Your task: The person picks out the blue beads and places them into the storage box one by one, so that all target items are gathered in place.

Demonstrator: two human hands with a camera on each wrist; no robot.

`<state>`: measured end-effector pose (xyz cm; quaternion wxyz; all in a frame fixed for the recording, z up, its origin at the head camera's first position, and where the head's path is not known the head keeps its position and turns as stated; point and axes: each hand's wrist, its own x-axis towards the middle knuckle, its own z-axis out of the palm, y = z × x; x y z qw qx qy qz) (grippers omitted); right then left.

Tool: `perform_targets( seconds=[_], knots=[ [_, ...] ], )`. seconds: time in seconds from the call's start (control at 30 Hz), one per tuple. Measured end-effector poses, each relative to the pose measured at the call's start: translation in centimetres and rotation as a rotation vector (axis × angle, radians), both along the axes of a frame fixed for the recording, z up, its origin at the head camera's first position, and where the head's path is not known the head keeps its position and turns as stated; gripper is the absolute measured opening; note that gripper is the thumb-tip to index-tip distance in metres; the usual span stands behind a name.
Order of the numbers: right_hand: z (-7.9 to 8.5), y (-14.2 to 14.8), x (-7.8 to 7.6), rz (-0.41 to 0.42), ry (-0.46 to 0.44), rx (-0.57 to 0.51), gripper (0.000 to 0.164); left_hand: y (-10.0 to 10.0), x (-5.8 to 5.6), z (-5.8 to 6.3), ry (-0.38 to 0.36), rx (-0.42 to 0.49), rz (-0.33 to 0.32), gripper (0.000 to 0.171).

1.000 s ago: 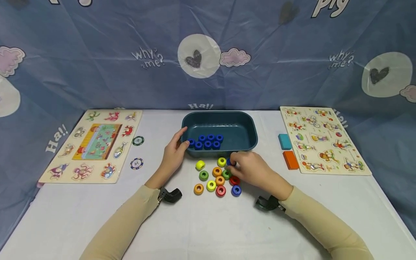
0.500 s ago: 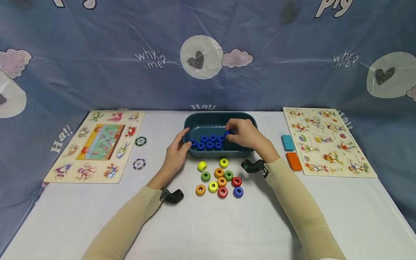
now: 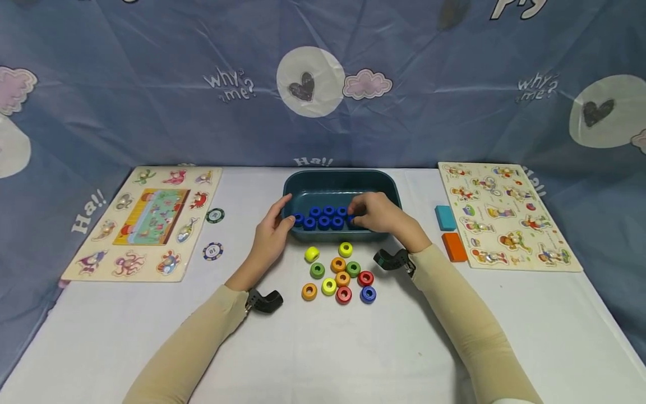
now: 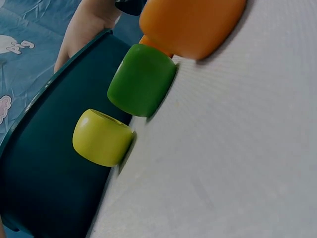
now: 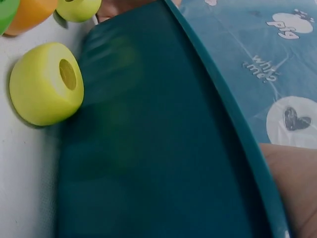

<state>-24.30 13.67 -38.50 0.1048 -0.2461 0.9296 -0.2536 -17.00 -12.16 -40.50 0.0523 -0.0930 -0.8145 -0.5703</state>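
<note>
A dark teal tray [image 3: 343,188] holds several blue beads [image 3: 323,223] in rows along its near side. My left hand [image 3: 270,238] grips the tray's left end, with the thumb over the rim beside the beads. Inside the tray, my right hand [image 3: 381,216] pinches a blue bead [image 3: 351,220] at the right end of the near row; the fingers partly hide it. In the right wrist view the tray's front wall [image 5: 148,124] covers the fingertips. Loose beads lie in front of the tray: yellow [image 3: 312,254], green [image 3: 317,270], orange [image 3: 309,291], red [image 3: 344,295] and one blue [image 3: 368,294].
A sea-animal puzzle board [image 3: 146,224] lies at the left, with two poker chips [image 3: 215,215] beside it. On the right are another puzzle board [image 3: 510,219], a turquoise block [image 3: 445,217] and an orange block [image 3: 454,247]. A printed blue cloth [image 3: 176,123] hangs behind the table.
My right hand took a blue bead from among the loose ones, carried it over the rim and lowered it beside the near row. The left hand stays at the tray's left end.
</note>
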Motion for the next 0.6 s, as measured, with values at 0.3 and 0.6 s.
perform_targets(
  seconds=[0.3, 0.6],
  knots=[
    [-0.24, -0.05, -0.16, 0.003, -0.024, -0.011, 0.003, 0.01, -0.05, -0.11, 0.002, 0.011, -0.002, 0.049],
    [-0.16, -0.08, -0.05, 0.014, -0.008, -0.01, 0.007, -0.05, -0.17, -0.29, 0.01, 0.015, -0.005, 0.049]
  ],
)
